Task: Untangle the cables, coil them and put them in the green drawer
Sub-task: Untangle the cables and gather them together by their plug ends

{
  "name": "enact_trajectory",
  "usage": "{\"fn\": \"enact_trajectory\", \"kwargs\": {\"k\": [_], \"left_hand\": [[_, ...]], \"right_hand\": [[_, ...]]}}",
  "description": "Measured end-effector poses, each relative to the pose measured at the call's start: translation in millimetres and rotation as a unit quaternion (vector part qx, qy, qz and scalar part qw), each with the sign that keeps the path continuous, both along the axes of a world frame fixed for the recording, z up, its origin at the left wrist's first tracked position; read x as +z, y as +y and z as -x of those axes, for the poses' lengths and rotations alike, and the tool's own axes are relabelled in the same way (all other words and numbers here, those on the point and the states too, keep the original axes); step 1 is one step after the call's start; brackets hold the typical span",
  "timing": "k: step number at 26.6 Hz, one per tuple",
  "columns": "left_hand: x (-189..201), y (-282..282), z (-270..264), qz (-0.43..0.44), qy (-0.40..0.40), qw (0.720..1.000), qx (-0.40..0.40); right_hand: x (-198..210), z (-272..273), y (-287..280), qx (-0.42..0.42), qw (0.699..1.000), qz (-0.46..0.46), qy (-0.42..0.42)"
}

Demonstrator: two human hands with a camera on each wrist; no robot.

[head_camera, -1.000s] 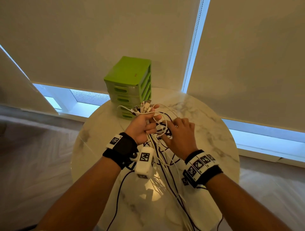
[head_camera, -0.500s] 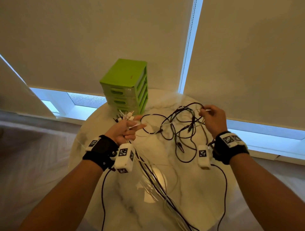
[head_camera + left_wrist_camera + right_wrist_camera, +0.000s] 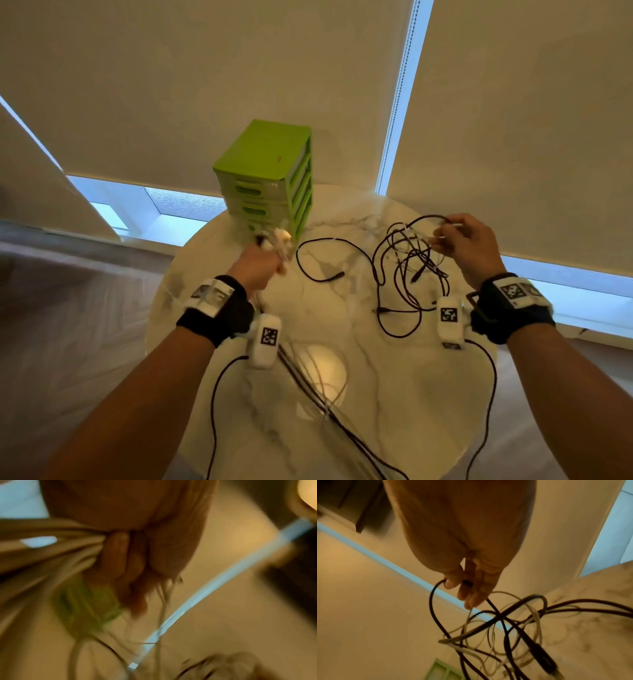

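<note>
A green drawer unit (image 3: 267, 181) stands at the back of the round marble table (image 3: 394, 394), drawers closed. My left hand (image 3: 263, 263) grips a bundle of cable ends (image 3: 279, 240) just in front of the unit; the bundle trails back along the table toward me (image 3: 315, 397). My right hand (image 3: 459, 240) is raised at the right and pinches a tangle of black and white cables (image 3: 411, 260) that hangs down to the table. In the right wrist view, my fingers (image 3: 471, 588) pinch a black cable (image 3: 433, 601) above the tangle. The left wrist view is blurred; curled fingers (image 3: 123, 561) show.
Drawn roller blinds (image 3: 205, 85) fill the wall behind the table, with strips of window below. A loose black cable end (image 3: 329, 274) lies on the marble between my hands. The floor around is covered with pale sheeting (image 3: 68, 325).
My hands have drawn apart: the right pulled a tangle of cables out to the right and up, the left carried its bundle left toward the drawer unit.
</note>
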State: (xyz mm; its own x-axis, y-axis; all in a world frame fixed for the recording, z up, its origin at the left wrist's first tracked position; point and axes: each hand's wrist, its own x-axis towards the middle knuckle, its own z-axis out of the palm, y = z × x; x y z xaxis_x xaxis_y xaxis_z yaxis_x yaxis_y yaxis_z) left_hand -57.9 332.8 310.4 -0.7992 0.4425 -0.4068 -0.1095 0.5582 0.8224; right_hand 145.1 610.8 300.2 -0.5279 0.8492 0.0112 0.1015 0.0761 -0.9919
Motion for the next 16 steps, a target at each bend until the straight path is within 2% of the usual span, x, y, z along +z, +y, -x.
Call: {"fn": "enact_trajectory", "kwargs": {"k": [1,2,3,4,5,6,7,9,10,11,13,14,16], "left_hand": [[0,-1,-2,0.125,0.049,0.987,-0.092],[-4,-4,-3,0.226,0.08,0.958,-0.158],[-8,-7,-6,0.286,0.101,0.935,-0.184],[-11,-9,-7,0.312,0.122,0.925,-0.178],[-12,-9,-9,0.313,0.15,0.925,-0.158],[-10,-9,-10,0.294,0.182,0.928,-0.137],[-7,-7,-13,0.263,0.199,0.936,-0.126],[3,2,-17,0.202,0.213,0.944,-0.149],[9,5,-21,0.177,0.209,0.944,-0.186],[16,10,-24,0.154,0.206,0.94,-0.225],[25,17,-27,0.102,0.195,0.939,-0.266],[29,19,-28,0.046,0.171,0.95,-0.259],[39,15,-28,-0.098,0.056,0.972,-0.204]], "right_hand": [[8,-2,0,0.012,1.0,-0.025,0.001],[14,-6,0,0.055,0.996,-0.059,-0.045],[18,-11,0,0.134,0.972,-0.109,-0.16],[20,-16,1,0.217,0.913,-0.152,-0.311],[18,-20,2,0.269,0.836,-0.175,-0.446],[17,-19,-1,0.283,0.779,-0.194,-0.524],[16,-17,-10,0.273,0.771,-0.206,-0.537],[13,3,-40,0.257,0.831,-0.234,-0.435],[8,17,-60,0.28,0.852,-0.241,-0.371],[3,31,-81,0.313,0.859,-0.241,-0.325],[-14,57,-109,0.372,0.856,-0.203,-0.297],[-22,66,-112,0.397,0.844,-0.177,-0.314],[-38,70,-108,0.449,0.791,-0.132,-0.394]]}}
